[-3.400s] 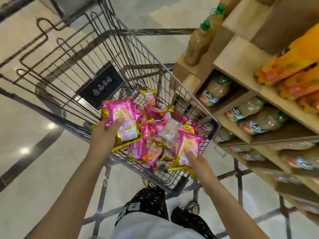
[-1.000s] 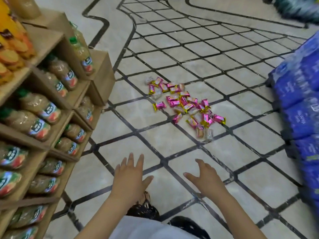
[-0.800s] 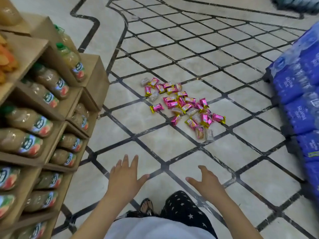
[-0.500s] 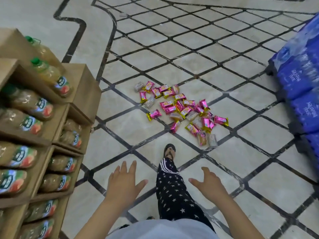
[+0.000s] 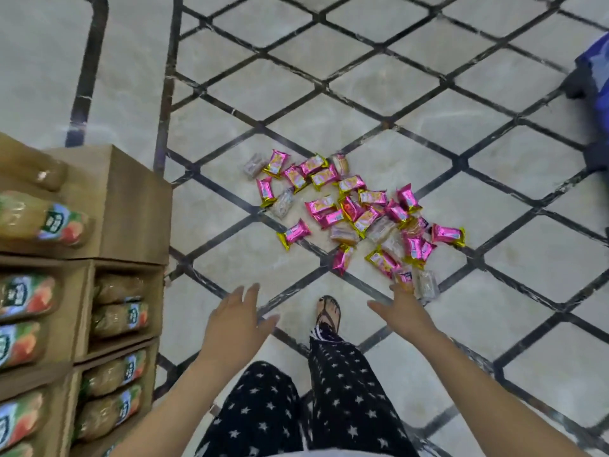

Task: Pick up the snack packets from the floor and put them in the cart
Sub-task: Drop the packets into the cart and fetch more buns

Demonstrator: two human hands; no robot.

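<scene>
Head view: scattered pink-and-gold foil snack packets on diamond-tiled marble floor, right of cardboard bottle shelf. Left hand and right hand empty, fingers spread, short of pile. Cart not visible. Risk: sandalled foot near packets may crush one; slippery foil may slide from grasp.

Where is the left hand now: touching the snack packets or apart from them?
Apart. The head view shows bare floor tiles between the left hand and the snack packets.
</scene>
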